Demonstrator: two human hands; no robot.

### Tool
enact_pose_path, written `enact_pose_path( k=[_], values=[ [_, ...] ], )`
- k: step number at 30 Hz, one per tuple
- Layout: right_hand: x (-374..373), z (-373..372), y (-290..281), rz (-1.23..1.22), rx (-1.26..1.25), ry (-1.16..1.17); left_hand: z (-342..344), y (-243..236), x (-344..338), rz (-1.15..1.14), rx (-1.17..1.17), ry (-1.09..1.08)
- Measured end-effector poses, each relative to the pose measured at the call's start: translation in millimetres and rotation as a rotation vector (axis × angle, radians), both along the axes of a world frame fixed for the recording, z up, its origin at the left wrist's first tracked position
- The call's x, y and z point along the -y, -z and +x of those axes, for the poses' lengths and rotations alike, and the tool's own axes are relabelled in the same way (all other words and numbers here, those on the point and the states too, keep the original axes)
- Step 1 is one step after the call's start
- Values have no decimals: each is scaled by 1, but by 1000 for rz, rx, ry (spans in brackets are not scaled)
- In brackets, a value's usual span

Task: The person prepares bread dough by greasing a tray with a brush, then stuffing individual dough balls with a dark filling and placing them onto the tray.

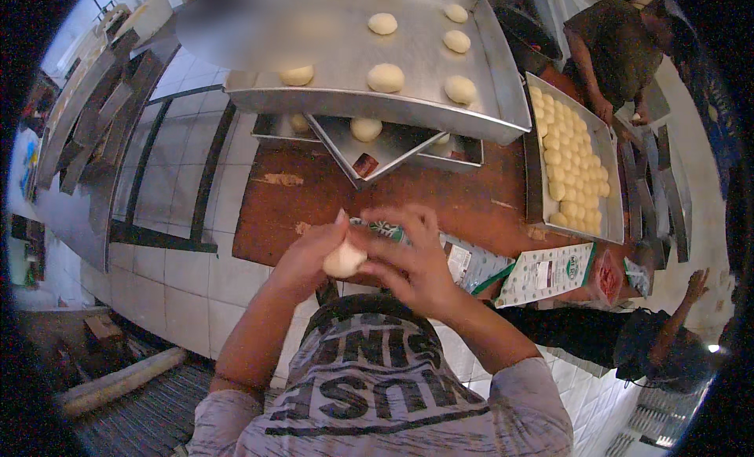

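Note:
A pale, smooth dough ball point(344, 260) sits between my two hands, in front of my body and above the near edge of the brown table point(393, 191). My left hand point(312, 253) is curled round its left side, with the thumb up. My right hand point(412, 260) is at its right, fingers spread and slightly smeared by motion; whether they touch the dough I cannot tell. Beyond my hands stands a large metal tray point(377, 105) with several dough balls spaced apart. Smaller trays lie beneath it, one turned cornerwise point(375, 168) with a dough ball point(366, 129) showing.
At the right, a deep tray point(535, 205) is packed with dough balls point(567, 158). Printed packages point(546, 275) lie along the table's near right edge. One person point(616, 52) stands at the far right, another point(652, 339) at the near right. A dark metal frame point(208, 170) stands left.

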State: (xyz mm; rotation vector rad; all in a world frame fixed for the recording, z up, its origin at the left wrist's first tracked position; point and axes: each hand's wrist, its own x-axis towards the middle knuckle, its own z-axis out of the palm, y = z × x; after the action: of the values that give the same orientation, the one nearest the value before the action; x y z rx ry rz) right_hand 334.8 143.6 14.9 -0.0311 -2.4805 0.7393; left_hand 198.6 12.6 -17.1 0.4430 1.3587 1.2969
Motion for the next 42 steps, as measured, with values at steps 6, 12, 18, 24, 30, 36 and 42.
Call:
enact_pose_path(
  k=[6,12,18,24,30,36,42],
  values=[
    [11,-2,11,-377,138,-325,6,-18,-22,215,126,-38],
    [-1,-15,15,-1524,102,-204,17,0,-18,596,288,-178],
    [-1,-28,-2,-1242,258,-13,17,2,-28,414,-546,-422],
    [-10,-27,-12,-96,81,-39,0,20,-29,160,-766,-357],
    [-44,-53,-51,5,218,-510,-17,-1,-32,421,-1191,-200],
    [-169,-152,-108,-168,-38,-17,-59,75,32,-89,-1160,-562],
    [-289,-296,-83,-96,-440,341,-67,100,39,-284,-1453,-338]
  ],
)
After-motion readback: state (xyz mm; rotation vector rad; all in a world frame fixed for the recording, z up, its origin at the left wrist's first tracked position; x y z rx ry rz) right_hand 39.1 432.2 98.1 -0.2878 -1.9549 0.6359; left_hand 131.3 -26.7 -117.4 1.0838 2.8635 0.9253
